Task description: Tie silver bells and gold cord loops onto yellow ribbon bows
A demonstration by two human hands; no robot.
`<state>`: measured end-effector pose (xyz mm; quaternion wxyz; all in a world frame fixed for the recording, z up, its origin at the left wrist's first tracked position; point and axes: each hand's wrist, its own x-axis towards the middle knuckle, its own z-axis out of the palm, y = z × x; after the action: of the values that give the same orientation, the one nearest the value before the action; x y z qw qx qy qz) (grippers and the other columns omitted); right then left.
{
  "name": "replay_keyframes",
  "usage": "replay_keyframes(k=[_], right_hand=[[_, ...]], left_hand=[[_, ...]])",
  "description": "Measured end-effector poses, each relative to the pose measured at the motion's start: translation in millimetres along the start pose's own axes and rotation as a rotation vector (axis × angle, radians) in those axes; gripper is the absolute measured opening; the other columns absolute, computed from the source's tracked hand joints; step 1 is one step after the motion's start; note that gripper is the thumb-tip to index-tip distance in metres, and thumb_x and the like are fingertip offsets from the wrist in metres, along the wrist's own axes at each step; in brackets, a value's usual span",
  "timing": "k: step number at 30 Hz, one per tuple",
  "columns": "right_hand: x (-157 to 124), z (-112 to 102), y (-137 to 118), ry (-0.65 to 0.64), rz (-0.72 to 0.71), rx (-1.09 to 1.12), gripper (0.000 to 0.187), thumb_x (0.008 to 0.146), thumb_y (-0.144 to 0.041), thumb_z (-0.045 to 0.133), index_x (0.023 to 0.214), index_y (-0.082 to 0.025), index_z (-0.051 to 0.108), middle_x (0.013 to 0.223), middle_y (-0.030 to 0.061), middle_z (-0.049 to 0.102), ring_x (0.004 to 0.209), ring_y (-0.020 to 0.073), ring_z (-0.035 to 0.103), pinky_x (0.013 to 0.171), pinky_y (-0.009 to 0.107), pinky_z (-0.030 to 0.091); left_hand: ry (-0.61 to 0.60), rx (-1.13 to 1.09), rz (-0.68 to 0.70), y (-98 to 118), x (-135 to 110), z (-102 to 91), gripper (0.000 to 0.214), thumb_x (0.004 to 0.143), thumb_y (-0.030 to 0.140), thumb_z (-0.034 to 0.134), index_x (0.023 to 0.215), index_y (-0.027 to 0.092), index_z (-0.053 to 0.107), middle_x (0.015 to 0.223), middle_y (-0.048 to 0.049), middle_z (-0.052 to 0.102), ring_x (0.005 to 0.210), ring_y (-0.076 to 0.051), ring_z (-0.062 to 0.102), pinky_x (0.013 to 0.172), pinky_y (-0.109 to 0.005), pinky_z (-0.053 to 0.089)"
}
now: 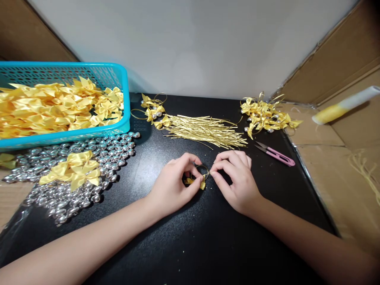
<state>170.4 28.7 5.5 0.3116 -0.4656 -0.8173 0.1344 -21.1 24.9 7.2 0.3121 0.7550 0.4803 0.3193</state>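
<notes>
In the middle of the black table, my left hand (178, 180) pinches a loop of thin gold cord (202, 166) with a yellow ribbon bow (202, 184) on it. The bow hangs partly behind my left thumb and fingers. Opposite it, my right hand (236, 180) has thumb and forefinger closed on the cord at the loop's right side. Just beyond both hands lies a bundle of cut gold cords (208, 130). To the right, pink thread snips (276, 153) rest on the table.
A blue basket (126, 99) full of yellow bows stands at the back left. Before it spread many silver bells (74, 198) with some loose bows (77, 170) on top. Bows with bells and cord loops (156, 113) lie behind, and another such pile (264, 114) back right. Cardboard (320, 142) borders the right side.
</notes>
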Motion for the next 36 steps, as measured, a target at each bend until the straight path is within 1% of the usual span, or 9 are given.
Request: replay_keyframes(k=[5,11,16,20,23,25,29,33,36], right_hand=[[0.2,-0.4,-0.3,-0.001,-0.001,0.010,0.011,0.090,-0.019,0.055,0.081,-0.023,0.059,0.093,0.0027,0.063,0.094,0.0210,0.052,0.083,0.039,0.032],[0.2,-1.2,0.0,0.009,-0.021,0.027,0.010,0.090,-0.017,0.057,0.082,-0.022,0.060,0.092,0.0021,0.063,0.093,0.0201,0.052,0.082,0.038,0.033],[2.3,-1.3,-0.3,-0.004,-0.087,0.174,0.013,0.090,-0.013,0.054,0.081,-0.021,0.058,0.091,0.0030,0.068,0.090,0.0186,0.055,0.083,0.036,0.042],[3.6,-3.7,0.5,0.004,-0.074,0.274,0.008,0.084,-0.014,0.060,0.087,-0.022,0.061,0.095,0.0030,0.070,0.091,0.0192,0.058,0.084,0.037,0.045],[2.6,-6.9,3.6,0.021,-0.070,0.342,0.020,0.078,-0.016,0.061,0.097,-0.023,0.060,0.095,0.0038,0.068,0.093,0.0214,0.059,0.084,0.040,0.046],[1.4,-8.1,5.7,0.067,-0.085,0.367,0.023,0.075,-0.019,0.063,0.097,-0.023,0.058,0.092,0.0040,0.065,0.090,0.0222,0.059,0.080,0.040,0.047],[1.2,-6.2,4.8,0.091,-0.087,0.329,0.023,0.072,-0.021,0.070,0.093,-0.022,0.060,0.087,0.0035,0.062,0.085,0.0212,0.057,0.076,0.038,0.046],[2.5,-0.9,1.7,0.017,-0.067,0.204,0.004,0.081,-0.022,0.069,0.086,-0.023,0.069,0.085,0.0023,0.068,0.083,0.0188,0.058,0.077,0.037,0.042],[2.4,1.5,2.5,-0.006,-0.088,0.153,0.011,0.087,-0.020,0.064,0.079,-0.024,0.071,0.079,-0.0002,0.069,0.078,0.0164,0.058,0.075,0.036,0.039]], left_hand=[[0.037,0.049,0.056,3.0,-4.2,0.5,0.023,0.082,0.012,0.061,0.099,0.021,0.048,0.073,0.0042,0.071,0.058,-0.010,0.062,0.056,-0.022,0.047],[0.040,0.095,0.120,5.0,-8.4,1.5,0.021,0.084,0.012,0.059,0.100,0.021,0.048,0.072,0.0043,0.068,0.061,-0.010,0.063,0.055,-0.020,0.047],[0.034,0.084,0.143,3.6,-9.0,2.2,0.023,0.085,0.011,0.058,0.101,0.021,0.047,0.072,0.0043,0.067,0.063,-0.011,0.064,0.057,-0.021,0.049],[0.043,0.054,0.160,2.9,-9.3,2.3,0.023,0.085,0.008,0.058,0.101,0.022,0.047,0.075,0.0035,0.067,0.064,-0.010,0.065,0.059,-0.020,0.050],[0.065,0.043,0.155,3.0,-9.4,2.2,0.021,0.085,0.010,0.058,0.099,0.021,0.047,0.076,0.0028,0.067,0.066,-0.011,0.066,0.060,-0.021,0.051],[0.069,0.042,0.147,3.0,-9.3,2.1,0.020,0.086,0.011,0.059,0.099,0.021,0.047,0.076,0.0022,0.068,0.068,-0.012,0.067,0.060,-0.021,0.051],[0.075,0.032,0.148,2.9,-9.3,2.5,0.020,0.086,0.012,0.059,0.099,0.021,0.047,0.078,0.0013,0.068,0.070,-0.012,0.067,0.060,-0.022,0.051],[0.076,0.035,0.168,2.7,-10.1,3.3,0.020,0.086,0.011,0.059,0.100,0.021,0.047,0.078,0.0015,0.067,0.071,-0.012,0.067,0.059,-0.021,0.051],[0.066,0.036,0.173,2.9,-10.8,3.9,0.018,0.087,0.012,0.058,0.098,0.021,0.047,0.077,0.0019,0.066,0.069,-0.012,0.066,0.058,-0.021,0.051]])
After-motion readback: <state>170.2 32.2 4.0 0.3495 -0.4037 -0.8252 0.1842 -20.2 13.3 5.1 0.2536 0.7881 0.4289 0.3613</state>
